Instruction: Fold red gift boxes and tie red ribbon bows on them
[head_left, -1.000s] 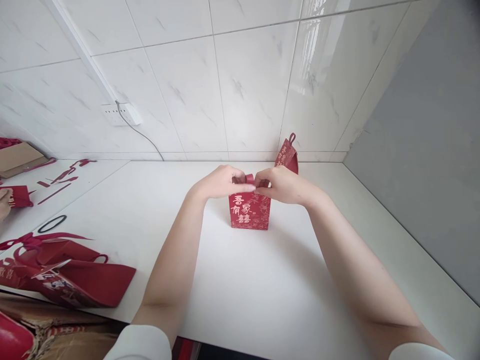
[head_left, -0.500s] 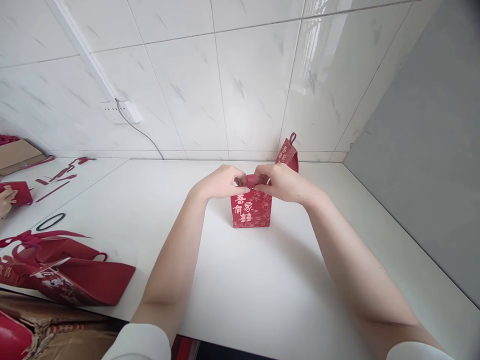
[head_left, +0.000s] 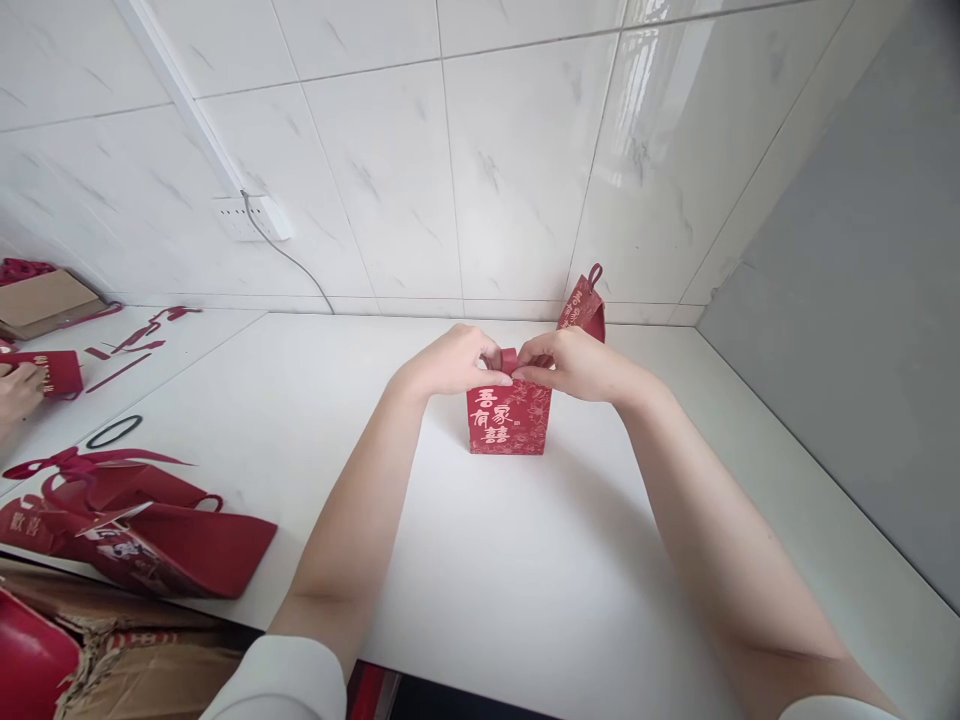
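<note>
**Entry: small red box, top closure**

**Handling (judgement).**
- The left hand (head_left: 450,362) has its fingers curled, and thumb and forefinger pinch the left side of the red tab (head_left: 509,358) on top of the box (head_left: 510,422).
- The right hand (head_left: 574,365) is curled the same way and pinches the tab's right side. The fingertips of the two hands almost meet over it.
- The closure probably goes best with even pressure from both sides, so the tab stays centred and upright.
- The card walls look thin. A light pinch with little downward push should keep them from buckling and the base from tipping.

**Position.**
- The box stands upright on the white bench (head_left: 525,590), with its gold lettering facing the person.
- It lies directly beneath both hands, at 6 o'clock from the fingertips, and only its top edge is covered.
- The left hand comes in from the box's 10 o'clock and the right hand from its 2 o'clock.

**Nearby.**
- A pile of flat red boxes (head_left: 150,540) lies at 8 o'clock from the box, well apart.
- A second red box (head_left: 585,305) stands at 1 o'clock, behind the right hand and near the wall.
</note>
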